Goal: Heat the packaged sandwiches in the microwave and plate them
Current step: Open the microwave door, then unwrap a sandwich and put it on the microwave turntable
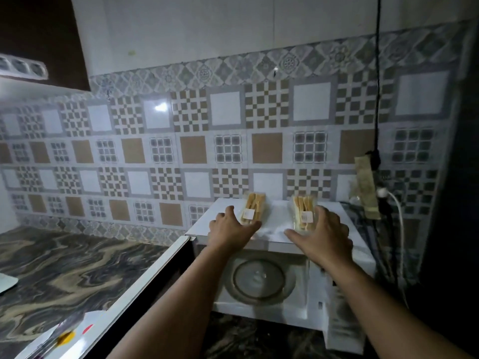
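Observation:
Two packaged sandwiches in clear wrap stand on top of the white microwave (274, 218). My left hand (230, 229) is spread around the near end of the left sandwich pack (252, 208), fingers apart and touching or nearly touching it. My right hand (324, 234) cups the right sandwich pack (304, 212) the same way. Neither pack is lifted. The microwave door (134, 288) hangs open to the left, and the glass turntable (259, 278) inside carries nothing.
A dark marbled counter (64, 268) runs to the left, with a white plate edge (6, 282) at the far left. Cables and a power strip (366, 187) hang to the right of the microwave. A patterned tile wall stands close behind.

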